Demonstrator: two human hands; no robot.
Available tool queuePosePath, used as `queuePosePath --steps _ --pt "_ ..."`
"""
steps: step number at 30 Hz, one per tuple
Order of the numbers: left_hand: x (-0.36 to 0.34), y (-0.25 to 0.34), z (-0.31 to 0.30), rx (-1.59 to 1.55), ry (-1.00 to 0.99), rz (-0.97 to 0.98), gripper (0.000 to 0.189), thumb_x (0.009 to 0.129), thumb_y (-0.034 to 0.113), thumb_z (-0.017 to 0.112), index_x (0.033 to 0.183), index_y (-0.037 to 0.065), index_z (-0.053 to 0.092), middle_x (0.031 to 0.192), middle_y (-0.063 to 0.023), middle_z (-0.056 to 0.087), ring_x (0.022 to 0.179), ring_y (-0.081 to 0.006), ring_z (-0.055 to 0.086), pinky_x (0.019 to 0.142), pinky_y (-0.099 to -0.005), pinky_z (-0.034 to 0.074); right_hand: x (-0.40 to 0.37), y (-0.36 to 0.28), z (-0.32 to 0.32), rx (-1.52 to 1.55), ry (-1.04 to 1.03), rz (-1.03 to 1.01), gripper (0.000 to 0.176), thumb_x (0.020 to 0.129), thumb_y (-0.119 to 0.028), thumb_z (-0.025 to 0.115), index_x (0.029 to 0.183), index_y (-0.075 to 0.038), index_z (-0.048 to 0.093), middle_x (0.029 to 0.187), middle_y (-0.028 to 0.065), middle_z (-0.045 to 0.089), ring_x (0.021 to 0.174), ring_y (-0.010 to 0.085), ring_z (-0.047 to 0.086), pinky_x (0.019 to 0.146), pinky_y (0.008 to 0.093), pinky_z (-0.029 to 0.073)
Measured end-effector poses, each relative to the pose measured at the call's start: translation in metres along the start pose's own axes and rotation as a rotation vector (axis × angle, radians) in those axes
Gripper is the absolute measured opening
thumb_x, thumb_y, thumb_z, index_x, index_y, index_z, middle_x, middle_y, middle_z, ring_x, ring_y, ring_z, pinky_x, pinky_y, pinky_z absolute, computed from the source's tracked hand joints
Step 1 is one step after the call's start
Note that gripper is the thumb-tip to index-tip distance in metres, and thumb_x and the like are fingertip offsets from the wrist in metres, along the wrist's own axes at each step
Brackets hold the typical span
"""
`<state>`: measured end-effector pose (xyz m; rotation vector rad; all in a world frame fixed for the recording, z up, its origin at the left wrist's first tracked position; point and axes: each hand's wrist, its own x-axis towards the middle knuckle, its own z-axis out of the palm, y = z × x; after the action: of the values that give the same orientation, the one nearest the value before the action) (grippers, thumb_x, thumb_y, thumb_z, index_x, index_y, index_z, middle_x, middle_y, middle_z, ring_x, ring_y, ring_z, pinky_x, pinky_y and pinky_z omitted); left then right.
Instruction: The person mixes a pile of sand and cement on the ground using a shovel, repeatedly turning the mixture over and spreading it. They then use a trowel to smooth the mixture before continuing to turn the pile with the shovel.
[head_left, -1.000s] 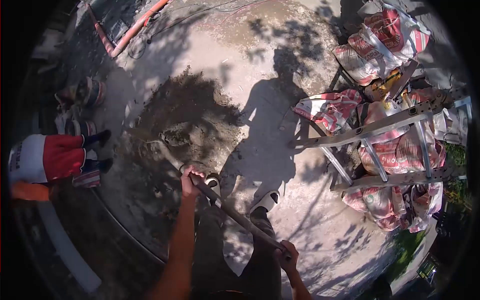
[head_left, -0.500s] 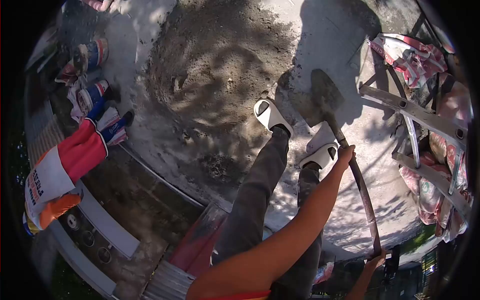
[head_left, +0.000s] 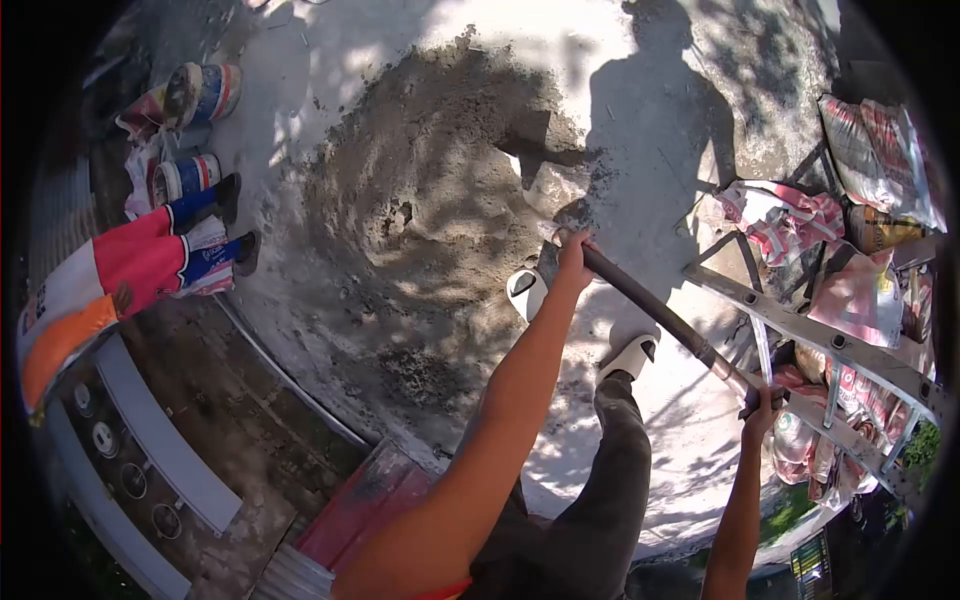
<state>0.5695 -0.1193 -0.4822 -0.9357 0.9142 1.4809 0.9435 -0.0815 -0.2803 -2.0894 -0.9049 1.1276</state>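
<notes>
A long-handled shovel (head_left: 650,308) slants across the front of my body, its blade end toward a grey-brown heap of sandy mix (head_left: 430,170). My left hand (head_left: 574,262) is wrapped round the lower shaft, close to the blade end. At the other end, my right hand (head_left: 762,408) grips the top of the handle. The blade itself is hard to make out against the heap's right edge. Below the shaft are my feet in white slides (head_left: 628,358), the left one beside the heap.
On the left, a person in a pink and white top (head_left: 140,262) stands near buckets (head_left: 187,180). To the right lie a metal ladder (head_left: 800,325) and several printed sacks (head_left: 870,160). A crumpled red-and-white sack (head_left: 785,218) rests near the ladder. My shadow falls on the concrete ground (head_left: 650,130).
The shovel has swung left from the concrete by my right foot to the heap's edge. Both hands have moved up with it, still gripping. My view has shifted.
</notes>
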Motion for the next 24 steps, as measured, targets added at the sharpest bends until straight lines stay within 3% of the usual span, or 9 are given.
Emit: queuePosePath --steps 2,3,6,8,11,13,19,22,24 --pt "-0.06 0.03 0.017 -0.105 -0.102 -0.04 0.015 0.07 0.011 0.051 0.06 0.01 0.039 0.054 0.0005 0.039 0.051 -0.0128 0.042 0.057 -0.0306 0.04 -0.016 -0.007 -0.009 0.091 -0.009 -0.159 0.017 0.074 -0.017 0.055 0.064 -0.008 0.044 0.06 0.0004 0.044 0.045 0.0073 0.038 0.036 0.0195 0.027" --pt "-0.086 0.041 0.016 -0.158 -0.133 0.052 0.015 0.069 0.012 0.05 0.059 0.011 0.039 0.053 0.0014 0.037 0.051 -0.0112 0.041 0.057 -0.0288 0.039 -0.035 -0.03 -0.012 -0.249 -0.285 -0.584 0.015 0.075 -0.014 0.052 0.068 -0.003 0.045 0.067 0.0048 0.047 0.054 0.0126 0.042 0.051 0.0241 0.035" --pt "-0.151 0.092 0.004 -0.226 -0.282 0.057 0.015 0.067 0.015 0.051 0.058 0.011 0.04 0.052 0.0058 0.035 0.05 -0.0064 0.039 0.054 -0.0213 0.037 -0.103 -0.083 0.005 -0.299 -0.644 -1.085 0.015 0.076 -0.015 0.046 0.084 -0.002 0.043 0.068 0.0129 0.049 0.056 0.0226 0.045 0.052 0.0355 0.036" --pt "-0.176 0.121 -0.01 -0.087 -0.057 0.192 0.018 0.068 0.023 0.052 0.061 0.012 0.04 0.052 0.0071 0.036 0.047 -0.0052 0.038 0.049 -0.0216 0.037 -0.125 -0.067 0.006 -0.5 -0.918 -1.225 0.027 0.069 -0.016 0.06 0.091 -0.005 0.049 0.078 0.0084 0.052 0.066 0.0224 0.048 0.06 0.0361 0.036" --pt "-0.204 0.13 -0.029 -0.045 -0.092 0.266 0.018 0.068 0.022 0.049 0.056 0.013 0.038 0.051 0.0066 0.035 0.044 -0.0055 0.036 0.048 -0.0227 0.037 -0.124 -0.033 0.0 -0.402 -0.994 -1.272 0.037 0.062 -0.018 0.065 0.095 -0.006 0.051 0.083 0.008 0.052 0.074 0.0227 0.049 0.067 0.0379 0.036" --pt "-0.226 0.113 -0.005 -0.05 -0.28 0.258 0.02 0.069 0.021 0.047 0.053 0.012 0.038 0.051 0.0058 0.036 0.046 -0.0064 0.036 0.052 -0.0233 0.037 -0.107 -0.031 -0.016 -0.42 -1.038 -1.01 0.04 0.062 -0.017 0.065 0.097 -0.005 0.05 0.085 0.0093 0.052 0.078 0.0246 0.049 0.072 0.0403 0.035" --pt "-0.146 0.031 0.035 -0.02 -0.123 0.389 0.014 0.072 0.013 0.053 0.064 0.013 0.041 0.054 0.0043 0.037 0.052 -0.0072 0.039 0.054 -0.023 0.038 -0.039 -0.013 -0.054 -0.144 -0.777 -0.271 0.022 0.073 -0.01 0.057 0.091 0.002 0.051 0.088 0.0139 0.052 0.085 0.0221 0.049 0.076 0.0311 0.039" --pt "-0.061 -0.047 0.052 0.187 0.271 0.207 0.013 0.074 0.01 0.051 0.064 0.011 0.041 0.053 0.0021 0.039 0.044 -0.0087 0.039 0.043 -0.0254 0.037 -0.016 0.024 -0.081 0.05 -0.31 0.223 0.013 0.073 -0.013 0.056 0.078 -0.003 0.049 0.08 0.0063 0.051 0.066 0.0113 0.045 0.062 0.0242 0.038" --pt "-0.022 -0.111 0.051 0.378 0.272 0.08 0.021 0.07 0.014 0.054 0.054 0.008 0.041 0.048 -0.0038 0.042 0.044 -0.0149 0.044 0.043 -0.0276 0.039 0.005 0.043 -0.117 0.022 -0.005 0.151 0.012 0.072 -0.009 0.056 0.072 -0.007 0.045 0.07 0.0004 0.045 0.058 0.0087 0.038 0.055 0.0218 0.034"
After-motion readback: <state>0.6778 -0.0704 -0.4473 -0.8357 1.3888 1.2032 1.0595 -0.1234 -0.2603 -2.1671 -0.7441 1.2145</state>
